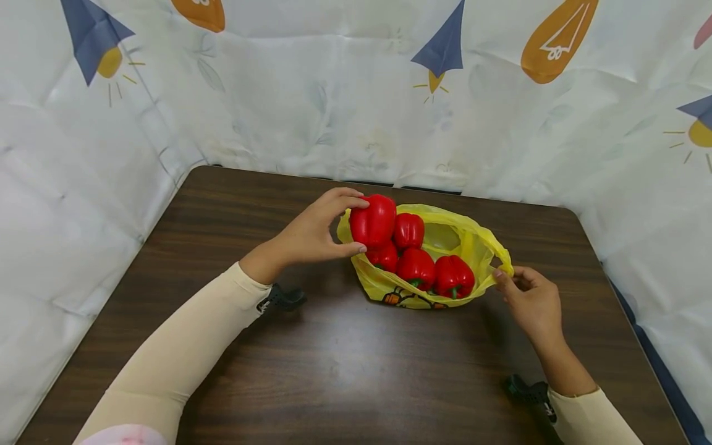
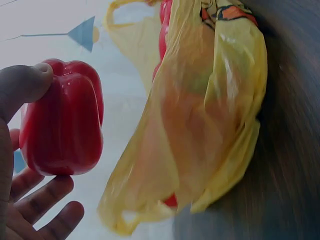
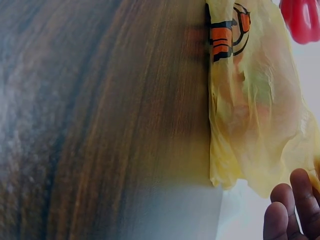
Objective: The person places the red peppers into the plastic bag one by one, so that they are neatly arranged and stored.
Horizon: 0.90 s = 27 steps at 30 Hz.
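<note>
My left hand point(image 1: 314, 232) grips a red bell pepper point(image 1: 374, 222) between thumb and fingers, over the left part of a yellow plastic bag point(image 1: 478, 244). In the left wrist view that bell pepper point(image 2: 65, 122) is held up beside the bag point(image 2: 210, 110). Several more red bell peppers point(image 1: 416, 268) lie inside the open bag, some with green stems toward me. At the bag's right end, my right hand point(image 1: 531, 303) pinches its handle between thumb and forefinger. The right wrist view shows the fingers point(image 3: 302, 192) at the bag's edge, the thumb hidden.
The bag stands on a dark brown wooden table point(image 1: 334, 383), toward its back edge. Behind and beside the table hangs a white printed sheet point(image 1: 267, 93). Black straps point(image 1: 286, 300) circle both wrists.
</note>
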Motion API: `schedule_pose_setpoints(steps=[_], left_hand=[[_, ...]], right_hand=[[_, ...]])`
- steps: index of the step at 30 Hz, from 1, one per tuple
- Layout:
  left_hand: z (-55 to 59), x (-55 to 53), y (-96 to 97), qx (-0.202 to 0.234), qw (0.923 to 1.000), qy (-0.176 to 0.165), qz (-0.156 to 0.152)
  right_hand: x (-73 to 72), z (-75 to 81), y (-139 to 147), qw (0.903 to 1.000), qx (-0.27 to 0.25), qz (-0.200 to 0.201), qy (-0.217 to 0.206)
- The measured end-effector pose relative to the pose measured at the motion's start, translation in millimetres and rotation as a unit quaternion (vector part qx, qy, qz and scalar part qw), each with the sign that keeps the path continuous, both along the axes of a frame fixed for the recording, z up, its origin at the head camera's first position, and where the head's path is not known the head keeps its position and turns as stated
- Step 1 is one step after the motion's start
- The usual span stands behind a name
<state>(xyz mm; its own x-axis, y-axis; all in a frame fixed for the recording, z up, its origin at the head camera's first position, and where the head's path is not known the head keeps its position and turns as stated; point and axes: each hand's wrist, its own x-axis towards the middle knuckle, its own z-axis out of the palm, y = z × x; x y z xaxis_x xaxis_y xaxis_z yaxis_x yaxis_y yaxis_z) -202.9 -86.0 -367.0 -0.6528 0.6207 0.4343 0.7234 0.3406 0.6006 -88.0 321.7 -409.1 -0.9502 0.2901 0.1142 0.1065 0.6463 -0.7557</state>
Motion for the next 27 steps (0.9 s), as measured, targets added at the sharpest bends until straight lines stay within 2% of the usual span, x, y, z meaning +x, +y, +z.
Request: schedule_pose_setpoints(steps=[5,17,27], left_hand=[[-2.7,-3.0,19.9,-0.004,0.9993,-0.028,-0.022],[-5.1,-6.1,54.6,-0.015,0.9953,-0.088,-0.039],[-10.1,-8.1,74.6,-0.03,0.996,-0.073,-0.043]], right_hand=[[-0.8,-1.0,0.1,1.0,-0.003,0.001,0.0],[-1.7,-2.5,0.5,1.0,-0.005,0.001,0.003],[-2.4,-2.0,-0.8,1.0,-0.004,0.002,0.004]])
